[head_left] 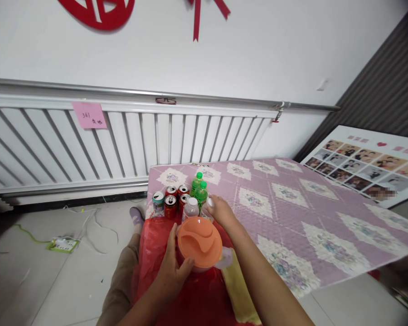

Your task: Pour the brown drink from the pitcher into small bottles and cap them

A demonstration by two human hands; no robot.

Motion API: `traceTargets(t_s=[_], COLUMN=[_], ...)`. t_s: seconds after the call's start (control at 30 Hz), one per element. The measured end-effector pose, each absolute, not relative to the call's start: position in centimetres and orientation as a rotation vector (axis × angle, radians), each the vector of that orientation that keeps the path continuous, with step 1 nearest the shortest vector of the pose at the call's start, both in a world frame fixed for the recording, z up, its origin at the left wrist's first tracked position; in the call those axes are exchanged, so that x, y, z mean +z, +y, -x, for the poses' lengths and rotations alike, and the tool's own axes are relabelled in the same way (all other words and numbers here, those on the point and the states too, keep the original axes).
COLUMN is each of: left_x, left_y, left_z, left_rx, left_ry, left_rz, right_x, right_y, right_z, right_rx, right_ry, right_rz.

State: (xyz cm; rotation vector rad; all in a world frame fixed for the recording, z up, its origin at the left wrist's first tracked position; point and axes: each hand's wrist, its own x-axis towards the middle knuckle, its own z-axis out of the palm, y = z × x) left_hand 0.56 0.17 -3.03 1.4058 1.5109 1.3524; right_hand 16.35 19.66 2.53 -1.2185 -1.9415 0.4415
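My left hand [172,270] is closed on the near left side of a two-handled bowl [226,258] with an orange lid [199,240], its thumb at the lid's rim. Beyond the bowl, my right hand [221,212] grips a white-capped bottle [210,202] near its top; the lower part is partly hidden. Just left stands another clear bottle [191,208] with a white cap. Two green bottles [201,194] are behind them. To the left, several red drink cans [170,207] and a teal-and-white can [158,203] stand upright.
Red plastic sheeting [153,246] and a yellow cloth [238,290] lie at the near end of a purple patterned bed cover [258,199]. A white radiator [190,138] runs along the wall. Cords and a green-and-white card [64,245] lie on the floor at left.
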Motion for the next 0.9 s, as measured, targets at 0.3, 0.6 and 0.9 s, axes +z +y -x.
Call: traceTargets(t_s=[0.3,0.6,0.9], left_x=[-2.8,2.5,1.0], left_y=[0.2,-1.5,-5.5], left_z=[-0.3,1.1,6.8], left_rx=[1.360,1.544,1.152], left_ry=[1.478,1.894,2.061], left_rz=[-1.402,-1.777,-2.530], right_x=[7.6,11.5,7.7], right_y=[16.9,4.3,-1.4], right_z=[-21.1,-19.3,-12.8], right_rx=[0.229,0.379,0.678], right_ry=[-1.813,-1.588,-1.948], right_rz=[1.278,1.029,0.843])
